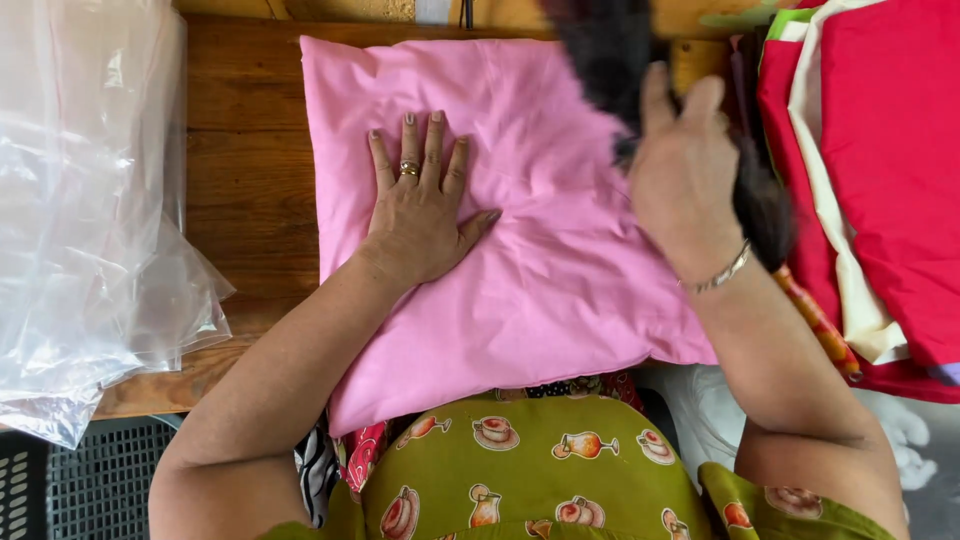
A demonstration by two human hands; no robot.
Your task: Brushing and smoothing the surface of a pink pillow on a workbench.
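Observation:
A pink pillow (540,270) lies flat on a wooden table (245,190) in front of me. My left hand (420,205) presses palm down on the pillow's left half, fingers spread, a ring on one finger. My right hand (680,175) is raised over the pillow's upper right part, with a bracelet at the wrist. It grips a dark bristly brush (610,50), blurred by motion, that reaches up past the pillow's top edge and also shows behind the wrist.
A heap of clear plastic bags (85,210) covers the table's left side. Stacked red, cream and green fabric (880,180) lies at the right. A dark plastic crate (90,485) sits at the lower left.

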